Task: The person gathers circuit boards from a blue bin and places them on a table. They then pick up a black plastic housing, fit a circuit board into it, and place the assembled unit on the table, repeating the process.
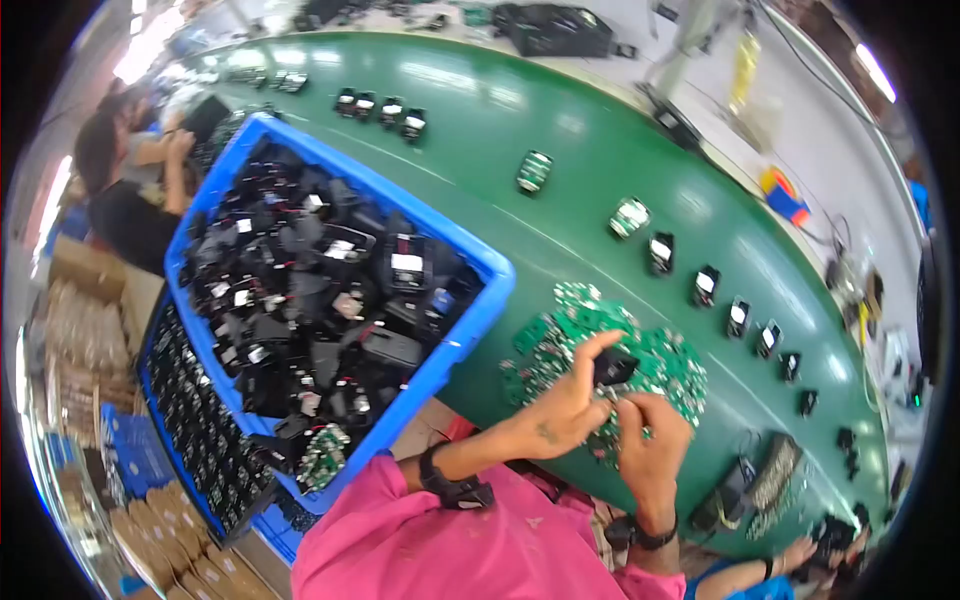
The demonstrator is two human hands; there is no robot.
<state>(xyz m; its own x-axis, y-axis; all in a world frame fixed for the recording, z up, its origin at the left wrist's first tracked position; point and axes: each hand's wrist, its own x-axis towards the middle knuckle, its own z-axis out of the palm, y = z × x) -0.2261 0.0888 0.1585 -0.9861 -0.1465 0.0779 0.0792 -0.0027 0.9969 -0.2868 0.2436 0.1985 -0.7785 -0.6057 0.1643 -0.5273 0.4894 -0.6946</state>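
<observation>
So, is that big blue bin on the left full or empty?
Mostly full: black parts lie heaped across the blue bin, hiding its bottom.

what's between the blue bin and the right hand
The head view shows the left hand, a small black part and some of the green circuit boards.

- Bright pink shirt (430, 545), with creases across the front
- Pink sleeve (652, 584) on the right forearm
- Wide black band (457, 487) on the left wrist, with a chunky block
- Thinner black band (655, 538) on the right wrist, perhaps a watch
- Left hand (562, 418) and right hand (652, 435) gloveless
- Small dark mark (546, 432) behind the left thumb
</observation>
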